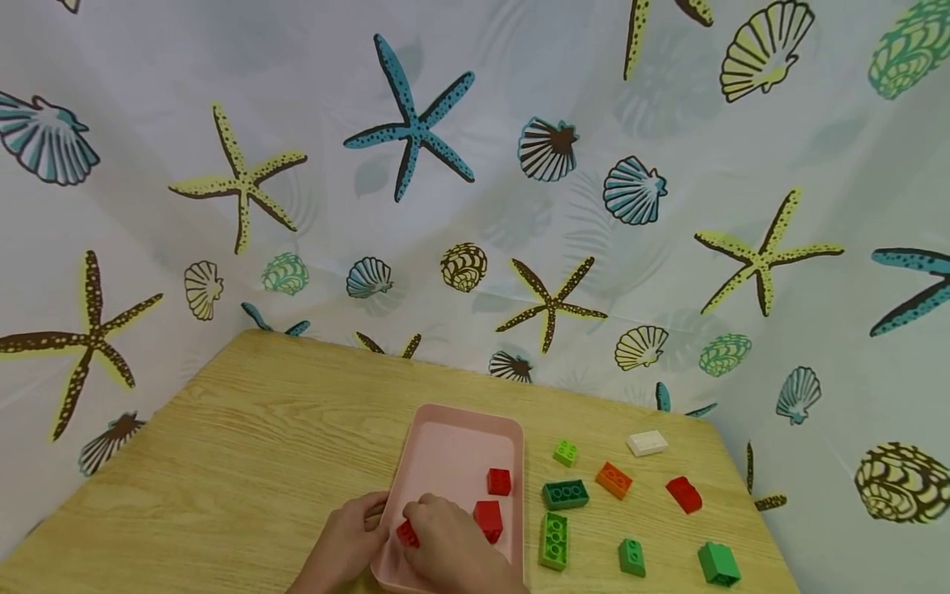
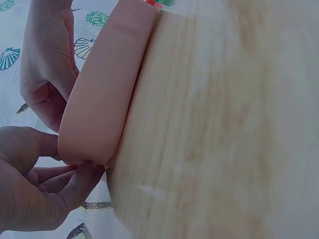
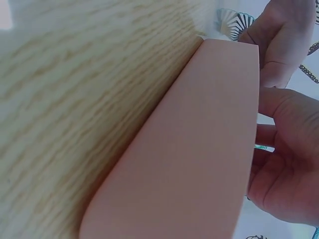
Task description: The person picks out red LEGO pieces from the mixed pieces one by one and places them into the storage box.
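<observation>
A pink tray [image 1: 453, 437] stands on the wooden table with red toy bricks inside. At its near left edge my left hand [image 1: 349, 536] grips the wall, thumb at the rim and fingers against the outside in the left wrist view. My right hand [image 1: 451, 544] reaches into the tray and holds a red brick [image 1: 406, 534] near the left wall. To the right of that hand lie a larger red brick [image 1: 488, 520] and a small red brick [image 1: 500, 482]. The tray wall [image 3: 189, 139] hides the right fingertips in the right wrist view.
Right of the tray lie a dark green brick [image 1: 566, 494], a green brick [image 1: 553, 540], a lime brick [image 1: 566, 452], an orange brick [image 1: 614, 480], a white brick [image 1: 648, 443], a red curved brick [image 1: 684, 494] and more green bricks. A patterned curtain [image 1: 475, 206] hangs behind the table.
</observation>
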